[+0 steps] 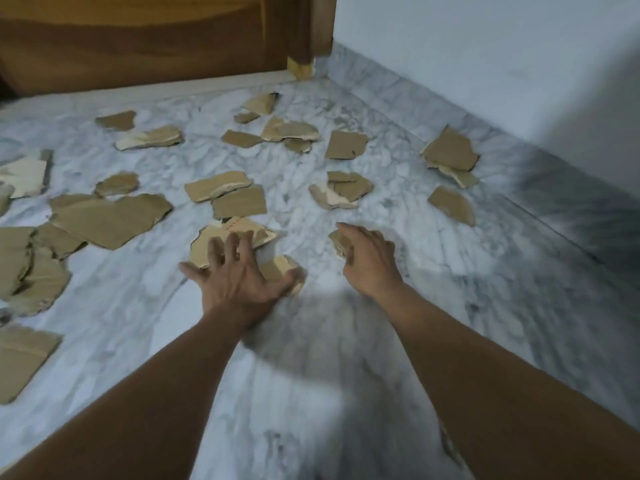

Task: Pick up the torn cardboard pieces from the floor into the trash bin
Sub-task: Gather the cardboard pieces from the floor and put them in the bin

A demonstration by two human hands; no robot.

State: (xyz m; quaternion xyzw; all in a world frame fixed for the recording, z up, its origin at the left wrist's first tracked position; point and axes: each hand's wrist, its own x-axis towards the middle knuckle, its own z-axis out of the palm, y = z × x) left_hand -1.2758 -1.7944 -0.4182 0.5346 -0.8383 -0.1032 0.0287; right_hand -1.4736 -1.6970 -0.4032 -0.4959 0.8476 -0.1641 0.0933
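While many cardboard pieces (110, 220) litter the floor (311, 375), the left hand (239, 275) spreads open over one scrap; the right hand (370, 261) pinches a small piece (339, 242). Next comes lifting; no bin shows.

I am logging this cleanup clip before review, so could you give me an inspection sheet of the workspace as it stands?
Surface: grey-veined marble floor, partly blurred by motion.
Job's things: many torn cardboard pieces scattered across the floor; no trash bin in view.
Clutter: nothing seen beyond the cardboard.
Grippers: left hand spread open, fingers on a pale cardboard piece; right hand curled at a small scrap, grasp unclear.
Cables: nothing seen.
Surroundings: wooden door at the far side, pale wall on the right with marble skirting.
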